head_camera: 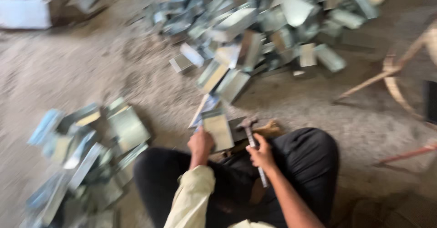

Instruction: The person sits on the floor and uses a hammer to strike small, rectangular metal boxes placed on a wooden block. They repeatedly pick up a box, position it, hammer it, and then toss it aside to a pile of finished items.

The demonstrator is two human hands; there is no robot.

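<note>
The left hand (pixel 200 145) pins a metal sheet piece (pixel 217 130); the right hand (pixel 261 154) grips a hammer (pixel 249 132). Striking clear of the fingers seems wise.

Bare floor (pixel 114 68) is lying open from nine to eleven o'clock. Metal piles are blocking twelve o'clock (pixel 268 23) and eight o'clock (pixel 82 164); knees (pixel 314 150) are crowding six.

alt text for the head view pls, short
Seated on a dusty floor, a person grips a hammer in the right hand and steadies a metal sheet piece with the left hand; blurred piles of similar pieces lie around.
</note>
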